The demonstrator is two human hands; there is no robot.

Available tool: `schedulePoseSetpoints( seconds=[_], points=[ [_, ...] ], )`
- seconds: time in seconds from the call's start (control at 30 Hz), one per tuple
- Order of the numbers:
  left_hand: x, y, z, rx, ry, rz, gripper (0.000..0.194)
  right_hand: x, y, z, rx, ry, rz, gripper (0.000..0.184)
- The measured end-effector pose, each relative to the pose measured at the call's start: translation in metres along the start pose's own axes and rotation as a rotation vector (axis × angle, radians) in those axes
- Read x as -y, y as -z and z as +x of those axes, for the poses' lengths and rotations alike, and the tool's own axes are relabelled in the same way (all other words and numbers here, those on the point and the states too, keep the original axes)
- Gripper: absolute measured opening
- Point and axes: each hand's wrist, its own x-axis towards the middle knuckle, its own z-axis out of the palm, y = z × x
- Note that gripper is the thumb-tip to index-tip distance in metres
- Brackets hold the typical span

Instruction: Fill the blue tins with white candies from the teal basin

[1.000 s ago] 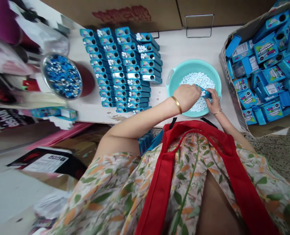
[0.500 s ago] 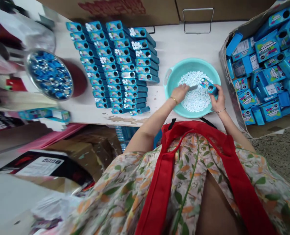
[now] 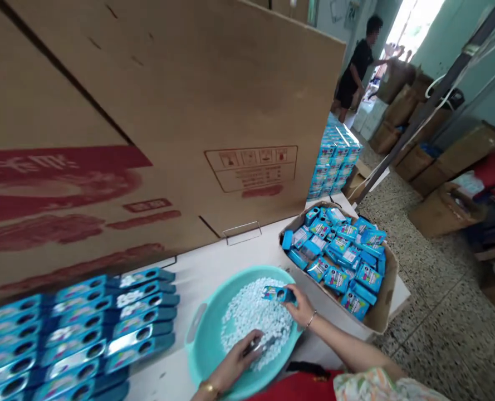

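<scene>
My right hand (image 3: 299, 306) grips a small blue candy box (image 3: 275, 293) by its right end and holds it over the basin. A round dark hole shows on the box's upper side. My left hand (image 3: 239, 357) is closed around a small metal scoop (image 3: 259, 346), low over the white candies (image 3: 251, 312); its far end is blurred among them. The candies lie loose in a turquoise plastic basin (image 3: 202, 356) with a handle opening at its left. The scoop is apart from the box.
Rows of blue boxes (image 3: 142, 317) with round holes stand at the left, some topped with white candies. A carton (image 3: 385, 312) of jumbled blue boxes sits to the right. Large cardboard boxes (image 3: 180, 111) rise behind the table. Farther back are stacked blue packs (image 3: 334, 156) and a person (image 3: 356, 67).
The view has swung up and right, showing the room beyond. My left hand has drawn the scoop away from the box and down into the candies. My right hand still holds the box.
</scene>
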Motion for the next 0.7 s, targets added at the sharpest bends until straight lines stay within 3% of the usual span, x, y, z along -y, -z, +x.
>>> schedulePoseSetpoints(
  seconds=[0.07, 0.13, 0.23, 0.33, 0.43, 0.57, 0.63, 0.7],
  points=[
    [0.007, 0.014, -0.013, -0.054, -0.008, -0.044, 0.059, -0.004, -0.002, 0.0, 0.021, 0.01, 0.019, 0.054],
    [-0.001, 0.033, -0.024, -0.115, -0.012, -0.028, 0.058, -0.008, -0.006, 0.001, 0.042, 0.038, 0.028, 0.057],
    [-0.025, 0.062, -0.028, -0.147, -0.033, 0.106, 0.052, -0.016, -0.016, -0.001, 0.06, 0.097, 0.019, 0.06],
    [-0.055, 0.079, -0.024, -0.065, -0.001, 0.344, 0.047, -0.029, -0.029, -0.007, 0.087, 0.208, -0.032, 0.058],
    [-0.093, 0.082, -0.021, 0.035, 0.094, 0.566, 0.046, -0.043, -0.041, -0.014, 0.124, 0.312, -0.08, 0.06],
    [-0.147, 0.069, -0.024, 0.084, 0.218, 0.797, 0.074, -0.052, -0.052, -0.02, 0.167, 0.381, -0.081, 0.062],
    [-0.162, 0.063, -0.028, 0.085, 0.228, 0.857, 0.082, -0.054, -0.056, -0.022, 0.18, 0.379, -0.06, 0.059],
    [-0.16, 0.063, -0.032, 0.063, 0.188, 0.833, 0.08, -0.056, -0.059, -0.024, 0.177, 0.372, -0.026, 0.059]
  ],
)
